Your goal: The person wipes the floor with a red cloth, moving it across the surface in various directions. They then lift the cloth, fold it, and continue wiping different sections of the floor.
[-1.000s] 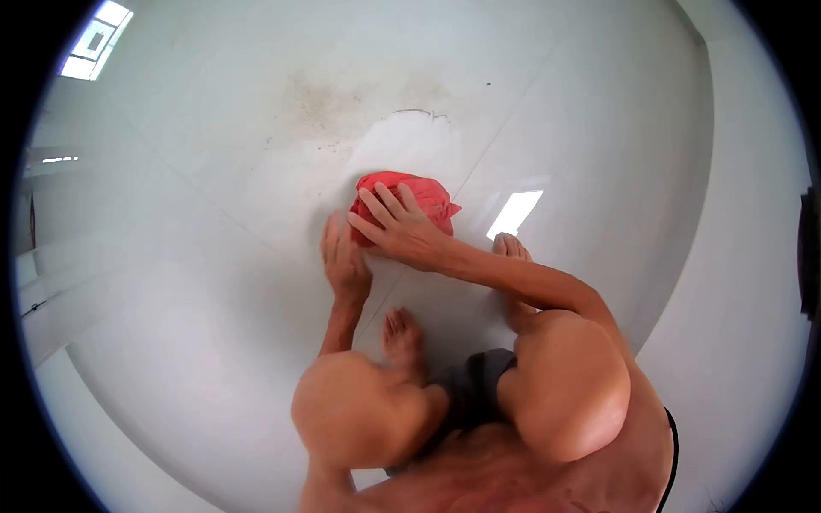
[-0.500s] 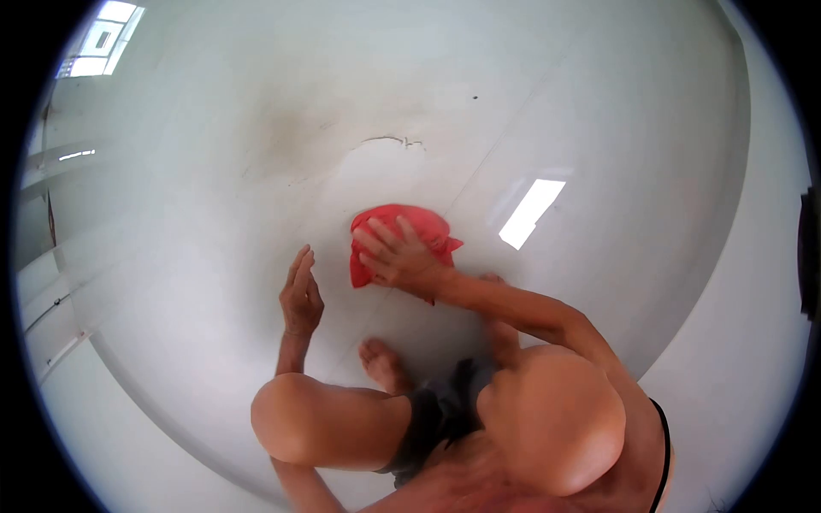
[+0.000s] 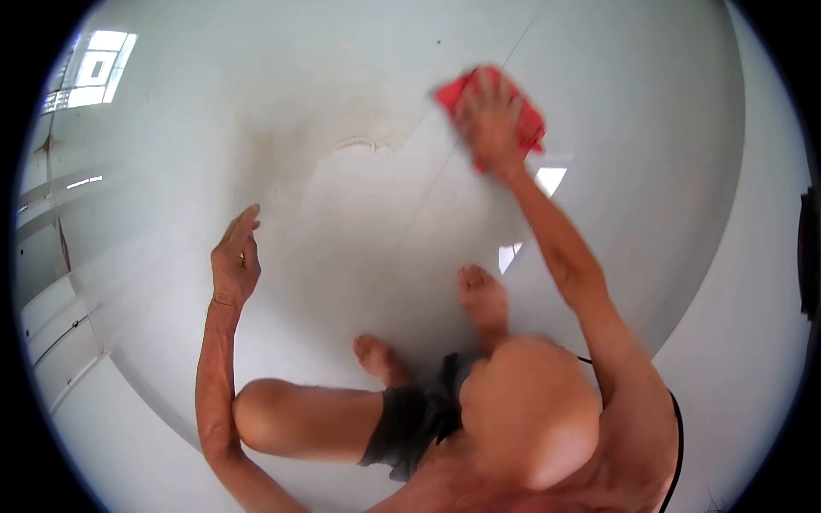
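Observation:
My right hand [image 3: 493, 124] lies with spread fingers on top of a crumpled red cloth [image 3: 530, 124], against the pale, glossy floor [image 3: 428, 201]. Red fabric shows around the fingers on both sides; the underside of the palm is hidden. Motion blurs this hand a little. Off to the left, my left hand [image 3: 236, 261] is raised with its fingers stretched out and nothing in it. A dull brownish smudge [image 3: 274, 154] marks the floor between the hands, beside a thin curved streak [image 3: 366, 144] of residue.
My bare feet [image 3: 483, 299] rest on the floor below the cloth, with my bent knees [image 3: 530, 410] in front of me. A pale wall [image 3: 727, 316] borders the floor on the right. White fixtures [image 3: 60, 316] stand at the left edge. Bright window light reflects off the floor.
My right hand and the red cloth have slid forward and to the right across the floor. The left hand has moved left and slightly forward, with its fingers still stretched out.

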Demonstrator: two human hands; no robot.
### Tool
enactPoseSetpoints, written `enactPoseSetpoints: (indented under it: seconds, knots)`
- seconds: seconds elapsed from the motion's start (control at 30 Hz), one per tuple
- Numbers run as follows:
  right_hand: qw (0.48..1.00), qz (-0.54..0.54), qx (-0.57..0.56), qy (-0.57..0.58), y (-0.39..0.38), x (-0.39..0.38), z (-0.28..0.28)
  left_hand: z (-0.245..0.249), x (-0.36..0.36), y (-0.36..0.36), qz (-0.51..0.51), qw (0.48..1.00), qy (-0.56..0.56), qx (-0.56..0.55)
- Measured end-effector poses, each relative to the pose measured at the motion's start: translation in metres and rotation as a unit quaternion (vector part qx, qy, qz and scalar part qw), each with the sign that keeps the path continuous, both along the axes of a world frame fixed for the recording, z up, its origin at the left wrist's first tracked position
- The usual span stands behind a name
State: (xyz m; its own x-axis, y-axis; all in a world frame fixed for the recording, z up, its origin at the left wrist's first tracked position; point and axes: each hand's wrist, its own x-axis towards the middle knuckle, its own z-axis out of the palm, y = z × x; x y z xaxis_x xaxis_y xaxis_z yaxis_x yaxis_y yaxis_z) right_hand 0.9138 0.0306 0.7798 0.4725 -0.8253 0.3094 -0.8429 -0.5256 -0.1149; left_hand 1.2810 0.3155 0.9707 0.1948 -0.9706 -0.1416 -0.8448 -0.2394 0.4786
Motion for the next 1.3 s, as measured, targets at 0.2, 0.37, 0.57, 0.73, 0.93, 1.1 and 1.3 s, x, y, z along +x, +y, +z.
enactPoseSetpoints:
  seconds: [0.2,0.37,0.57,0.73,0.93,1.1,1.3]
  knots:
    - [0.976,0.215,0.035,-0.009,0.244,0.034,0.008,-0.023,-0.035,-0.066,-0.160,0.987,-0.013,0.011]
    - [0.955,0.268,0.107,-0.075,0.232,-0.005,0.006,-0.063,-0.085,-0.089,-0.216,0.976,0.015,-0.013]
    - [0.998,0.045,0.033,0.024,0.050,-0.159,0.001,-0.089,-0.108,-0.071,-0.205,0.978,0.040,-0.015]
    - [0.991,-0.094,-0.086,-0.047,-0.076,-0.219,-0.011,-0.101,-0.095,-0.071,-0.132,0.986,0.043,-0.089]
    - [0.993,-0.093,-0.028,0.067,0.055,-0.099,-0.008,-0.126,-0.104,-0.063,0.024,0.990,0.105,-0.088]
    - [0.990,0.131,0.041,0.014,0.167,0.001,0.009,-0.142,-0.121,-0.059,0.076,0.984,0.148,-0.057]
    - [0.989,0.115,0.026,0.090,0.044,-0.058,-0.007,-0.136,-0.121,-0.061,0.066,0.985,0.143,-0.069]
